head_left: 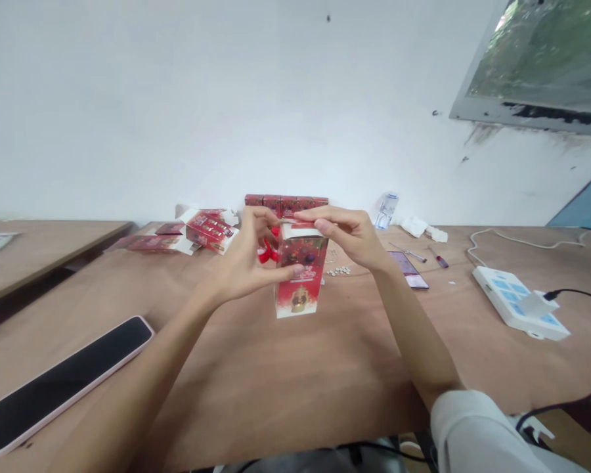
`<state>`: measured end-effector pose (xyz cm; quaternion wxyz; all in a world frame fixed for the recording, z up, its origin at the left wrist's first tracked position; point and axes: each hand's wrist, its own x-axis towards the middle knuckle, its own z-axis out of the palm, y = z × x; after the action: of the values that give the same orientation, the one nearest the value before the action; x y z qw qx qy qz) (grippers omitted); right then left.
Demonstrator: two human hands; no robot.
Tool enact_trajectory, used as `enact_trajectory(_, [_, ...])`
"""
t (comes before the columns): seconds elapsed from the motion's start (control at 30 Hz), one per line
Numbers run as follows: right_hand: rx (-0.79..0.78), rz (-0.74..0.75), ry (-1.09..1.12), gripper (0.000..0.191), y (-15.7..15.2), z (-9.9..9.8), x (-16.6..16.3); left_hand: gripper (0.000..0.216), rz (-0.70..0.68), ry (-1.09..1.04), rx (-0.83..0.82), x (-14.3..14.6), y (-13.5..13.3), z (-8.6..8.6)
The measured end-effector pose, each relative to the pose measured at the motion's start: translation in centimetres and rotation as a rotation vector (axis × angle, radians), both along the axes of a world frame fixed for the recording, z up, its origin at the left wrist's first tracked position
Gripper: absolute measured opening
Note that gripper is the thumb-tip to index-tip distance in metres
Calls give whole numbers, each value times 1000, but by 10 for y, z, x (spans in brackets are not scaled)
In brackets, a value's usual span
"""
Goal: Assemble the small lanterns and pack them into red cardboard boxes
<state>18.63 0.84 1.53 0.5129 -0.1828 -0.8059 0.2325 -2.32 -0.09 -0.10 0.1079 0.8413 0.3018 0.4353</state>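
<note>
A red printed cardboard box (301, 289) with a white bottom edge is held up above the table. My left hand (249, 259) grips its left side, with the thumb across the front face and the fingers behind. At the top, my right hand (347, 233) has its thumb and fingers closed on the box's top flap. Part of the flap is covered by these fingers, and the inside of the box is hidden. Just behind the left hand lie some shiny red items (264, 255), partly covered.
Several red boxes (288, 200) stand in a row against the wall. Unfolded cartons (209, 228) lie at the left. A phone (69, 378) is near the left forearm. Small round silvery pieces (339, 270), a screwdriver (441, 261), another phone (410, 269) and a power strip (517, 299) are rightward.
</note>
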Motion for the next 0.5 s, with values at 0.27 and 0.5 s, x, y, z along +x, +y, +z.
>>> enact_trajectory(0.27, [58,-49,-317,39,-9,1,1,70,41,-105,-42,0,8,-3])
enact_trajectory(0.5, [72,-239,-291,67,28,-6,27,56,94,-137,-184,-4,8,6])
